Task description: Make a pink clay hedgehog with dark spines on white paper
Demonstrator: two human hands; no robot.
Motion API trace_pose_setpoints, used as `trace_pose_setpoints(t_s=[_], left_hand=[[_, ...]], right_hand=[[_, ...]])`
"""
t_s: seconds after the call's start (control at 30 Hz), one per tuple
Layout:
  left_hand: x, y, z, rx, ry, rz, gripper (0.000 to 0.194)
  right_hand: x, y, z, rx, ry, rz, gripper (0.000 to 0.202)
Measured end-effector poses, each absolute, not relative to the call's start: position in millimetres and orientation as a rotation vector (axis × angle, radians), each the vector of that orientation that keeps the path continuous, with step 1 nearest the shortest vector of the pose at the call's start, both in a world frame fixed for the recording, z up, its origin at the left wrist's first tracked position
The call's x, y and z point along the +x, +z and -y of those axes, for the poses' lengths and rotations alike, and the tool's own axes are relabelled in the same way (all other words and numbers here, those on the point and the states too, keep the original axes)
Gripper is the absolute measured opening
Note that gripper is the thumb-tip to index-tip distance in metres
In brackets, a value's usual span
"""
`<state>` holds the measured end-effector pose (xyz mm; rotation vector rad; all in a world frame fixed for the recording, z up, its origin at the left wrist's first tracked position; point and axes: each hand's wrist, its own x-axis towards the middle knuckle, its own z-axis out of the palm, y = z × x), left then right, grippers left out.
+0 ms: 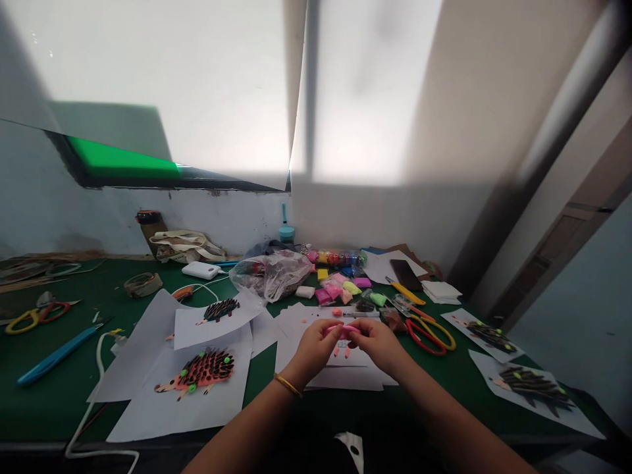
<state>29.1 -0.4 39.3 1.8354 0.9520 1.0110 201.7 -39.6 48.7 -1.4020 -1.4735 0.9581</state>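
Between the fingertips of both hands is a small piece of pink clay [345, 328]. My left hand [316, 343] pinches its left end, and my right hand [372, 339] pinches the right end. Below them lies a stack of white paper [326, 376] with faint pencil marks. Two small orange-pink clay pieces [342, 353] rest on that paper under my hands. Beyond my fingers, another orange-pink lump [337, 312] sits beside a pen [360, 314]. My palms hide part of the sheet.
Clay packets [340, 289] and a plastic bag [276, 273] lie behind my hands. At right are red-and-yellow scissors [429, 334], a utility knife [405, 289] and a phone [405, 273]. Hedgehog pictures [205, 372] flank me. A blue cutter [59, 355] and white cable [93, 395] lie left.
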Motion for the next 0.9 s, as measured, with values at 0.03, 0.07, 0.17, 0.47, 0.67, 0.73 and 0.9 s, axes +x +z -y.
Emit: trace_pose_setpoints(t_s=[0.03, 0.07, 0.17, 0.47, 0.67, 0.73, 0.9], left_hand=[[29.2, 40.0, 1.2, 1.843, 0.989, -0.93, 0.032], [29.2, 40.8, 1.8, 1.845, 0.966, -0.919, 0.033], [29.6, 42.7, 1.9, 1.824, 0.951, -0.965, 0.027], [31.9, 36.7, -0.9, 1.718, 0.939, -0.974, 0.026], [27.2, 37.3, -1.8, 1.834, 0.968, -0.986, 0.031], [26.6, 39.5, -2.1, 1.897, 0.972, -1.046, 0.022], [28.5, 40.9, -2.5, 1.954, 0.883, -1.024, 0.024]], right_hand=[[201.7, 49.2, 39.9, -1.408, 0.948, 1.472, 0.032], [201.7, 49.9, 40.6, -1.409, 0.943, 1.469, 0.031], [201.5, 53.4, 44.2, -1.372, 1.014, 1.466, 0.03], [199.8, 45.4, 41.8, -1.3, 1.115, 1.372, 0.03], [203.5, 40.3, 40.5, -1.41, 1.046, 1.361, 0.031], [204.4, 40.9, 41.4, -1.429, 1.064, 1.423, 0.032], [204.8, 44.3, 41.3, -1.331, 1.13, 1.534, 0.039]])
